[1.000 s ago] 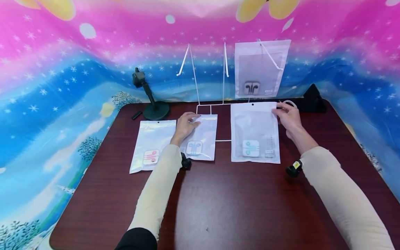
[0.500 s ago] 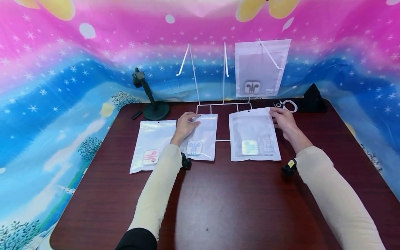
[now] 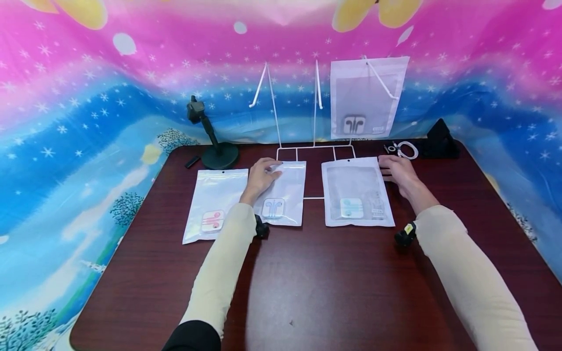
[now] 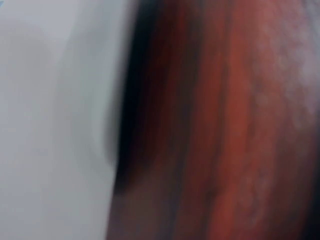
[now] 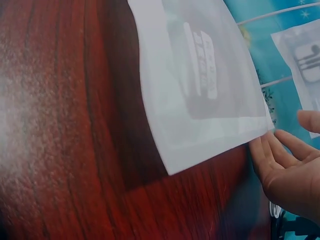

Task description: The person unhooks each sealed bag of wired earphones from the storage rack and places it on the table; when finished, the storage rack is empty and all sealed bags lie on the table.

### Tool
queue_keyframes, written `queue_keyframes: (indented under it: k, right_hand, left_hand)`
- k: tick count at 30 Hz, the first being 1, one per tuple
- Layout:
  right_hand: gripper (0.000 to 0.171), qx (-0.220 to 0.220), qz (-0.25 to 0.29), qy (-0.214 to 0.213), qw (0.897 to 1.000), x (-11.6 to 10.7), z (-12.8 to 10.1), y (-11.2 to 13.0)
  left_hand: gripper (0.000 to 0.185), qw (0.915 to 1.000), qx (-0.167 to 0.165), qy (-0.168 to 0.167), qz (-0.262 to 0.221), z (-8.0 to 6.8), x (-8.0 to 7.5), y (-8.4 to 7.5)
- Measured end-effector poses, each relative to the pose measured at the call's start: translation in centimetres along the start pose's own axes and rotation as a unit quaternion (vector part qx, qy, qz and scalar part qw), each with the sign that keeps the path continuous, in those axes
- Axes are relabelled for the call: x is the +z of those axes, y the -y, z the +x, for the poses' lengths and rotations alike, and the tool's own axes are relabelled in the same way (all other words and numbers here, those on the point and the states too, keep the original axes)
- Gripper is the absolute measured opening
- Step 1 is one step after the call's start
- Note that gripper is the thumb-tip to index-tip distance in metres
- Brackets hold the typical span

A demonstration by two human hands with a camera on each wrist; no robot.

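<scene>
A dark wooden desk carries a white wire rack, where one clear bag of earphones hangs. Three more bags lie flat: the left bag with a pink earphone case, the middle bag under the flat, open left hand, and the right bag, its top corner touched by the straight fingers of the right hand. A coiled white cable lies just behind.
</scene>
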State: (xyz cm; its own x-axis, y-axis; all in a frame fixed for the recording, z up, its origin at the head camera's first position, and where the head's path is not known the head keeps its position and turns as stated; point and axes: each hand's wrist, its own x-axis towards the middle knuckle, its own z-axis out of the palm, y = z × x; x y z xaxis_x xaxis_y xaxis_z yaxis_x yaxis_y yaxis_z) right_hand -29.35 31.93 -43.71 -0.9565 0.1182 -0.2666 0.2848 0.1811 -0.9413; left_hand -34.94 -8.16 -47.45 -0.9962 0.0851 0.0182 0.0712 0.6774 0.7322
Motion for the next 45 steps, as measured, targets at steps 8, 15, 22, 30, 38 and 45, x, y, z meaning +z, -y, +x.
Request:
queue_keyframes:
  k: [8, 15, 22, 30, 38, 45]
  right_hand:
    - [0.058, -0.008, 0.017, 0.013, 1.000, -1.1, 0.1, -0.4]
    - [0.059, -0.011, 0.023, 0.004, 1.000, -2.7, -0.1, 0.1]
    - [0.070, -0.054, 0.076, -0.011, 0.996, -4.5, -0.6, 3.1]
    - [0.071, -0.127, 0.159, -0.029, 0.979, -5.6, -1.0, 9.1]
    - [0.071, -0.145, 0.131, -0.050, 0.979, -5.2, -2.0, 14.7]
    - [0.062, -0.137, 0.045, -0.090, 0.985, -4.1, -2.1, 17.1]
  left_hand:
    - [0.034, 1.0000, 0.009, 0.000, 0.004, 0.0, 0.1, 0.2]
    - [0.034, 1.0000, 0.004, 0.002, 0.001, 0.2, 0.1, 0.2]
    - [0.034, 1.0000, 0.008, -0.001, -0.003, -0.1, -0.1, 0.1]
    - [0.034, 1.0000, 0.005, 0.000, 0.001, -0.3, -0.3, 0.2]
    - [0.034, 1.0000, 0.007, -0.001, -0.005, -0.4, -0.2, 0.1]
    - [0.034, 1.0000, 0.007, 0.001, 0.001, -0.3, -0.1, 0.0]
